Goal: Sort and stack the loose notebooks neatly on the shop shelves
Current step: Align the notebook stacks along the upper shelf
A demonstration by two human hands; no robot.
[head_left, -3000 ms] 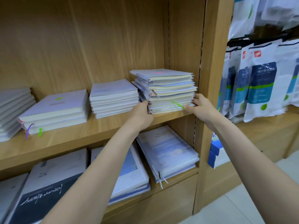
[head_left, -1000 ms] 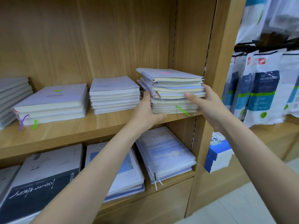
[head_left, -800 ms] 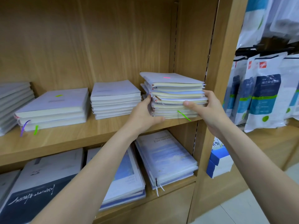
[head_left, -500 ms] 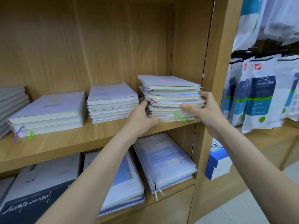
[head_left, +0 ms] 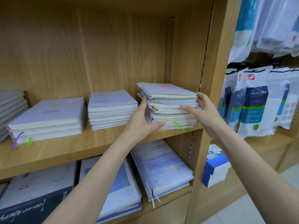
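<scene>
- The left hand (head_left: pixel 142 120) clasped the left edge of the uneven notebook stack (head_left: pixel 171 109), fingers behind its side and thumb curled under the front; the right hand (head_left: pixel 205 110) cupped the right edge, thumb pressed across the front. Both grips were closed round the stack.
- The stack sat at the right end of the middle shelf (head_left: pixel 97 143), close beside the upright panel (head_left: pixel 215 78).
- Its upper notebooks lay skewed; uneven squeezing could probably have fanned them or slid the top one backward.
- A green ribbon (head_left: pixel 179 126) hung over the shelf lip and might have snagged.
- Pushing leftward risked nudging the tidy neighbouring stack (head_left: pixel 111 109), just beside it.
</scene>
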